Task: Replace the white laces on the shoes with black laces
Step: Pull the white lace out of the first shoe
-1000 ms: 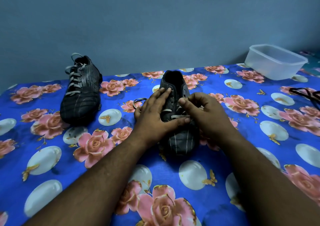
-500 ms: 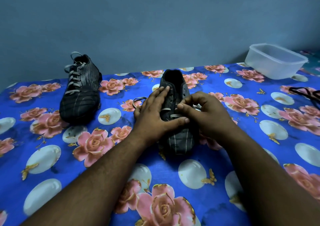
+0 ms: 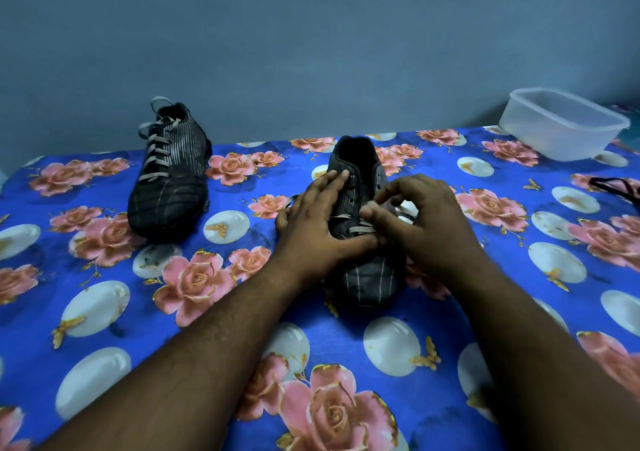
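A: Head view, item 1. State the position of the work shoe.

B: The near football boot [image 3: 363, 242] stands at frame centre on the floral cloth [image 3: 346, 333], toe toward the lower edge, collar toward the wall. Its upper eyelets are bare. The white lace [image 3: 360, 229] crosses only the lower rows, just above the toe panel.

A: Item 2. Left hand.

B: The left hand [image 3: 317, 229] lies flat along the boot's left flank. The fingers are extended and close together, tips at the upper eyelet row; the thumb reaches across the vamp below the lowest lace crossing. It presses on the boot and does not curl round it.

A: Item 3. Right hand.

B: The right hand [image 3: 420, 222] sits over the boot's right side. The fingers are curled, and thumb and forefinger pinch a pale section of the white lace at the mid eyelets. The remaining fingers arch above the tongue.

A: Item 4. Second shoe.

B: The far football boot [image 3: 169, 187] stands at upper left, well apart from the hands, its grey-white lace [image 3: 157, 152] threaded through every row, with a loose loop at the collar.

A: Item 5. Replacement laces.

B: The black laces [image 3: 620, 187] lie on the cloth at the right edge, partly cut off by the frame.

A: Item 6. Other objects.

B: 1 translucent plastic container [image 3: 562, 123] sits at upper right against the blue-grey wall [image 3: 311, 52].
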Demonstrator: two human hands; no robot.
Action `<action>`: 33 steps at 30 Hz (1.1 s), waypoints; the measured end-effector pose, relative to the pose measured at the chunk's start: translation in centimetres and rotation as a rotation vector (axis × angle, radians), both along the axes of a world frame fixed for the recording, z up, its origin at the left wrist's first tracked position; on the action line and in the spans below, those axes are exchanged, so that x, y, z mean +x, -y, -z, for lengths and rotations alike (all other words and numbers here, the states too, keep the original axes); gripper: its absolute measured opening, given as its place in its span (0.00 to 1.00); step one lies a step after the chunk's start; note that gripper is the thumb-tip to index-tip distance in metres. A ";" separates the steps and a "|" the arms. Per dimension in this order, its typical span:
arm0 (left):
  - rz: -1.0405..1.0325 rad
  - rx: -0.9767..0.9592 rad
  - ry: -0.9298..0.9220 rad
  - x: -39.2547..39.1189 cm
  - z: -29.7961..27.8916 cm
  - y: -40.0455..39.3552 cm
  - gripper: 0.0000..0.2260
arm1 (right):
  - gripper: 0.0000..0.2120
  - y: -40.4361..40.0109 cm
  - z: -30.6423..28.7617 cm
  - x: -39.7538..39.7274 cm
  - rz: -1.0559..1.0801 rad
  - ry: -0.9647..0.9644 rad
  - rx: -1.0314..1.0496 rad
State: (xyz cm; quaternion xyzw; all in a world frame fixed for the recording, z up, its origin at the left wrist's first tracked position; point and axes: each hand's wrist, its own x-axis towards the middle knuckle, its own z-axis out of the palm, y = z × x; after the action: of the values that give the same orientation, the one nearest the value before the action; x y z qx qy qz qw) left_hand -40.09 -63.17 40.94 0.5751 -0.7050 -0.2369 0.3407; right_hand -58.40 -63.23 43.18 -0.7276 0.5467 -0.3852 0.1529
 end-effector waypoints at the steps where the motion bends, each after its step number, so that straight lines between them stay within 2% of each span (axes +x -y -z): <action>1: 0.001 -0.002 -0.001 0.0 0.0 0.0 0.50 | 0.17 0.0 -0.1 0.0 0.008 -0.063 -0.018; 6: 0.000 -0.006 0.010 0.0 0.1 0.1 0.51 | 0.13 -0.1 -0.4 -0.2 0.015 -0.141 -0.129; 9: -0.003 -0.006 0.003 0.0 0.2 0.1 0.51 | 0.07 -0.2 -0.4 0.1 -0.037 -0.103 -0.080; 13: -0.007 -0.007 0.007 -0.1 0.1 0.1 0.51 | 0.08 -0.9 -0.9 0.4 -0.181 0.535 0.309; 15: -0.005 -0.007 0.010 -0.1 0.0 0.1 0.52 | 0.09 -0.9 -1.2 0.2 -0.200 0.636 0.358; 20: -0.008 -0.011 0.007 -0.1 0.1 0.2 0.51 | 0.18 -0.8 -0.8 0.4 -0.134 0.609 0.320; 21: -0.008 -0.013 0.005 -0.1 0.2 0.2 0.51 | 0.19 -0.8 -0.5 0.4 -0.086 0.536 0.274; 23: -0.010 -0.017 0.000 -0.1 0.3 0.2 0.51 | 0.17 -0.7 -0.4 0.3 0.024 0.257 0.161; 24: -0.011 -0.018 -0.001 0.0 0.4 0.2 0.51 | 0.15 -0.6 -0.4 0.2 0.045 0.201 0.150; 25: -0.011 -0.018 0.001 0.0 0.4 0.3 0.51 | 0.14 -0.6 -0.3 0.2 0.031 0.244 0.179; 29: -0.010 -0.021 0.005 -0.1 0.3 0.3 0.51 | 0.13 -0.5 -0.9 -0.2 -0.082 0.624 0.379; 33: -0.009 -0.014 0.006 -0.1 0.3 0.2 0.51 | 0.10 -0.1 -1.2 -0.1 -0.104 0.658 0.411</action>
State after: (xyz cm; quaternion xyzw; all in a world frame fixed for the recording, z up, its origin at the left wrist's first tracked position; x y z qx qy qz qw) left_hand -40.23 -63.38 40.67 0.5768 -0.7050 -0.2286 0.3435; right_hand -58.47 -63.11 44.38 -0.5459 0.4966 -0.4721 0.4821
